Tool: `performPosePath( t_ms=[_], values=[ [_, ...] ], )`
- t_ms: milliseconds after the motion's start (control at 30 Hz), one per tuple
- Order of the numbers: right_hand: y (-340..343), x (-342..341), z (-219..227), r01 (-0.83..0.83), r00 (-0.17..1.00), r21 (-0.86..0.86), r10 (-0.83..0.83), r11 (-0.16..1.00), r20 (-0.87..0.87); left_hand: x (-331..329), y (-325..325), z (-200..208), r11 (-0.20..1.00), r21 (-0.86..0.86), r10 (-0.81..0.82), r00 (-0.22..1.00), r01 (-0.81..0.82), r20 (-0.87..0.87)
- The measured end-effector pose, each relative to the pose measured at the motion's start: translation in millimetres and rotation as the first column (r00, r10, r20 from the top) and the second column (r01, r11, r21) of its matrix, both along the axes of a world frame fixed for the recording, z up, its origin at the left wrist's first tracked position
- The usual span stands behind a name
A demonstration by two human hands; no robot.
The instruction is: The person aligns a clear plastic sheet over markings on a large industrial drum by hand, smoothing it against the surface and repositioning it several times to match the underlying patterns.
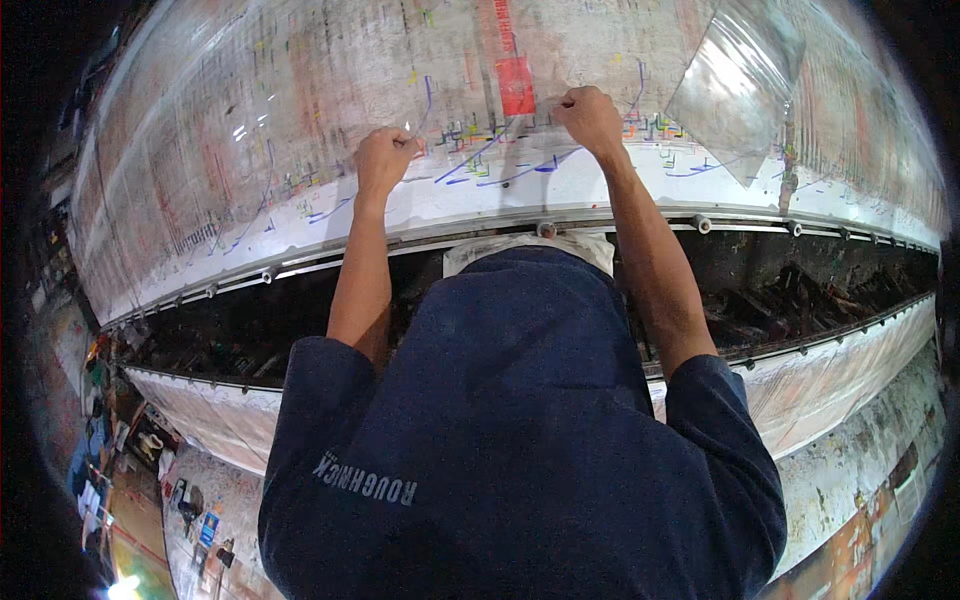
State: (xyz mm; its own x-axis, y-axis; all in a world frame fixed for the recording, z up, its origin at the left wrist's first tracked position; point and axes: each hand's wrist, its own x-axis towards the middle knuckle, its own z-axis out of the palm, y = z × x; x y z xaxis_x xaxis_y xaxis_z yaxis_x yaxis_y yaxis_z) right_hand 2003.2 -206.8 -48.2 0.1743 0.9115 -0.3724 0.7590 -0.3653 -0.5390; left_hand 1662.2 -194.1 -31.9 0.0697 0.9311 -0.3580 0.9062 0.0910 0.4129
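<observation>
Because the dark blue shirt [520, 440] fills the lower middle of the view, much of the long printing table [250, 150] and the dark gap under its near edge is hidden behind the person's chest. That table runs across the whole upper half, bent by the lens, its stained surface covered with faded red and grey marks and small coloured lines that are too blurred to read as shapes. A clear plastic sheet [735, 85] lies over the table, lifted into a shiny fold at the upper right; where its edges run elsewhere is hard to make out. Along the table's near edge sits a metal rail [700, 222] with small pegs. Both bare forearms reach up and away from the body, nearly straight. The left hand [385, 155] is curled into a fist on the sheet, apparently pinching it. The right hand [590, 115] is likewise clenched, knuckles up, gripping the sheet just beside a red square [516, 85].
</observation>
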Motion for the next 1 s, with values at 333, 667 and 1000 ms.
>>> performPosePath(
  t_ms=[333, 667, 1000],
  values=[
    [0, -5, -10, -0.076, 0.996, -0.016, 0.075, 0.997, -0.048, -22, -10, -15, 0.994, 0.093, 0.048, 0.993, -0.058, 0.105],
    [-6, -17, -5, -0.055, 0.995, -0.047, 0.058, 0.997, 0.080, -28, -15, -16, 0.996, 0.030, 0.085, 0.990, -0.089, 0.116],
    [-3, -18, 2, -0.057, 0.993, -0.069, 0.064, 0.996, 0.100, -31, -19, -22, 0.997, 0.054, 0.054, 0.993, -0.060, 0.108]
  ],
)
